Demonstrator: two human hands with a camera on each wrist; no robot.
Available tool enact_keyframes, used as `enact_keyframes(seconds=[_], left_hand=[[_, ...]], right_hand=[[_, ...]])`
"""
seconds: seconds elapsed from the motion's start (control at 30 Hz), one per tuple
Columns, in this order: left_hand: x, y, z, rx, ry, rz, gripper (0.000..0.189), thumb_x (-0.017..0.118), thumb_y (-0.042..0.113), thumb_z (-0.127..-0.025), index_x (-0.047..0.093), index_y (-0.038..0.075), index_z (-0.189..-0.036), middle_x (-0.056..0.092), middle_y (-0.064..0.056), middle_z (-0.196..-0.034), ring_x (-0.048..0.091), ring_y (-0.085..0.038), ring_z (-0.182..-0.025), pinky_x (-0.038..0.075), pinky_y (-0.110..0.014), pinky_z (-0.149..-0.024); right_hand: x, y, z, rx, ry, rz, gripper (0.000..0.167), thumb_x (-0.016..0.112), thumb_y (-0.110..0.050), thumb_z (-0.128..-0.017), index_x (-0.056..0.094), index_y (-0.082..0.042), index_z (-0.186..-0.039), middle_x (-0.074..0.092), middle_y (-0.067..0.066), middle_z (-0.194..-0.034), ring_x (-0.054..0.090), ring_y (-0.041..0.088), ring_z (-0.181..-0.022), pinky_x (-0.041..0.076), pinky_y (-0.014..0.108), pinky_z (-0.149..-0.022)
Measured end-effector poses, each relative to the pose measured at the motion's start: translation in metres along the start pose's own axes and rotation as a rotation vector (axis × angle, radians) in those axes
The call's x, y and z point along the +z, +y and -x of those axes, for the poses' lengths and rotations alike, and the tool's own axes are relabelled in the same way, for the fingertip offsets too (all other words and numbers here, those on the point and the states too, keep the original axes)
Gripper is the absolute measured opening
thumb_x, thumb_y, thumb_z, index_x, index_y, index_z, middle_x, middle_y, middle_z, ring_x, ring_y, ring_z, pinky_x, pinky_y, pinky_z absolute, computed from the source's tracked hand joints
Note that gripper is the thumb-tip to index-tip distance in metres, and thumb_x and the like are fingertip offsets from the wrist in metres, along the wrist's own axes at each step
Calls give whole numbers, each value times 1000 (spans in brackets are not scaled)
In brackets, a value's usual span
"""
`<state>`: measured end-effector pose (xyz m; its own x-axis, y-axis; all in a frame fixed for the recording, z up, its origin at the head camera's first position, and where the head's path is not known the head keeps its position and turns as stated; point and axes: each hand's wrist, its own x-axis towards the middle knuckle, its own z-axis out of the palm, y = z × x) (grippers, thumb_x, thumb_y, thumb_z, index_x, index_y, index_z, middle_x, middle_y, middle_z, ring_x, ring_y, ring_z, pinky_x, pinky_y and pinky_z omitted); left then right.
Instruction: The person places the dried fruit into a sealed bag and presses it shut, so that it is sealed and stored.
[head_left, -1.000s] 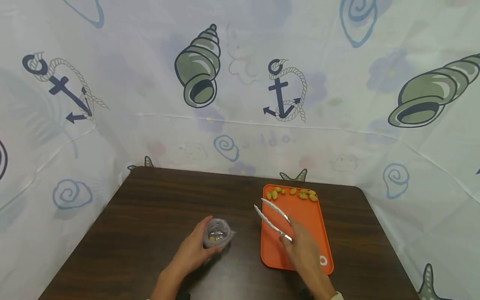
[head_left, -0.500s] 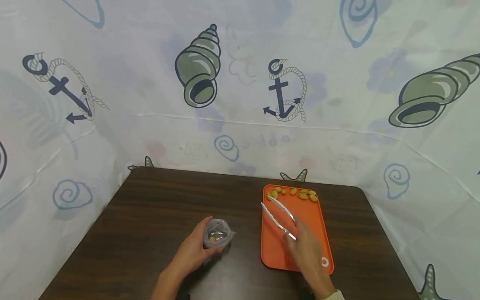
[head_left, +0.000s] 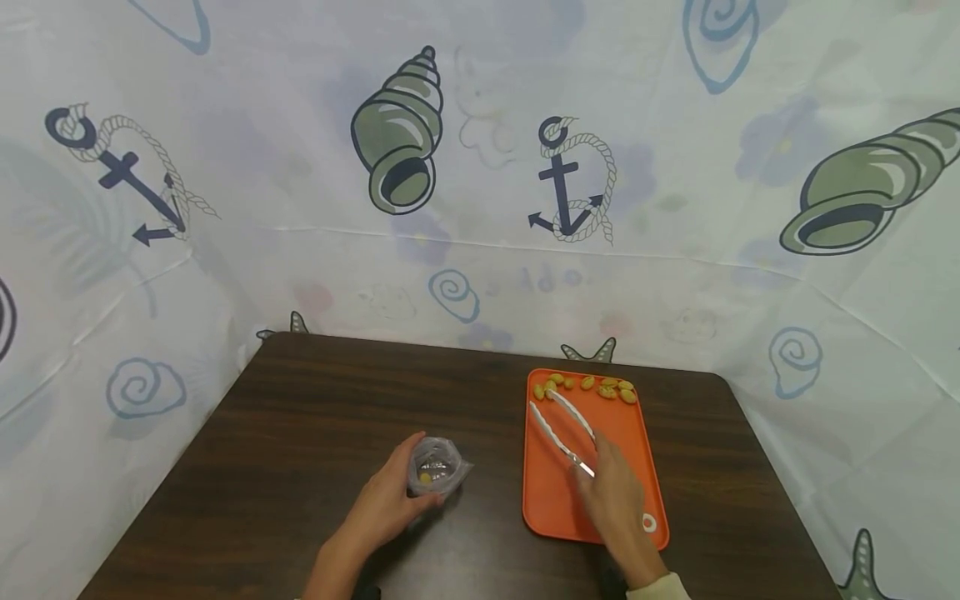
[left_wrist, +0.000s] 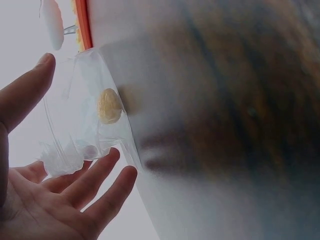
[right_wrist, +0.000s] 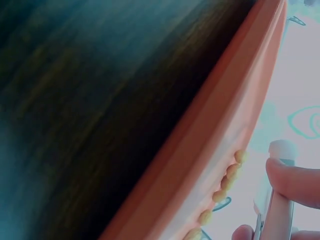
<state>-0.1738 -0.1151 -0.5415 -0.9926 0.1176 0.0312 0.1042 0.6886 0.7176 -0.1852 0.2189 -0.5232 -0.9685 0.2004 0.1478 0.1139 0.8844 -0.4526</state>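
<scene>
My left hand (head_left: 386,496) holds a small clear plastic bag (head_left: 452,460), its mouth facing up, on the dark table. Through its wall in the left wrist view I see one yellowish, wrinkled oval piece (left_wrist: 109,106) low inside. The thumb and fingers curve round opposite sides of the bag. My right hand (head_left: 615,496) grips metal tongs (head_left: 552,434) with white arms, spread apart over an orange tray (head_left: 543,500). Nothing shows between the tips, which are close to several yellowish oval pieces (head_left: 607,392) along the tray's far edge.
The brown wooden table (head_left: 315,400) reaches back to a white cloth wall (head_left: 480,250) printed with shells and anchors. A white ring (head_left: 649,523) marks the tray's near right corner. The bag stands left of the tray, with bare table between them.
My right hand has carried the tongs right and slightly farther away, from the tray's left edge to over the tray, near the pieces. My left hand and the bag have stayed in place.
</scene>
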Motion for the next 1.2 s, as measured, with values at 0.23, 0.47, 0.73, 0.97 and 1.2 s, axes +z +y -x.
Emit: enact_keyframes(seconds=[0.23, 0.47, 0.73, 0.97, 1.2], left_hand=[[1, -1, -1, 3, 2, -5, 100, 93, 32, -76, 37, 21, -158, 55, -9, -150, 60, -34, -130, 50, -58, -100], [1, 0, -1, -2, 4, -15, 99, 93, 31, -76, 37, 21, -157, 54, -9, -152, 60, -34, -130, 50, -58, -100], [1, 1, -1, -4, -4, -12, 100, 94, 31, -76, 37, 20, -158, 55, -10, -151, 60, -35, -130, 50, -58, -100], [0, 2, -1, 2, -2, -9, 100, 93, 32, -76, 37, 20, -158, 54, -10, -152, 59, -34, -132, 50, -57, -101], [0, 1, -1, 6, 1, -11, 101, 93, 33, -76, 37, 19, -158, 54, -10, -152, 59, -34, -131, 50, -57, -100]], right_hand=[[4, 1, -4, -7, 30, -7, 61, 80, -21, -89, 54, -5, -142, 68, 19, -118, 68, 33, -94, 54, 53, -75], [7, 2, -10, -41, 77, 2, 56, 81, -17, -88, 57, -4, -137, 68, 18, -107, 66, 32, -85, 53, 51, -67], [7, 1, -15, -30, 79, -2, 55, 78, -18, -90, 56, -3, -139, 68, 22, -119, 68, 39, -98, 55, 57, -75], [6, 0, -20, -34, 88, 16, 54, 80, -17, -89, 57, -1, -135, 67, 23, -109, 67, 36, -83, 53, 52, -63], [8, 2, -25, -17, 79, 25, 54, 79, -18, -90, 57, -1, -136, 67, 21, -105, 65, 33, -78, 51, 48, -60]])
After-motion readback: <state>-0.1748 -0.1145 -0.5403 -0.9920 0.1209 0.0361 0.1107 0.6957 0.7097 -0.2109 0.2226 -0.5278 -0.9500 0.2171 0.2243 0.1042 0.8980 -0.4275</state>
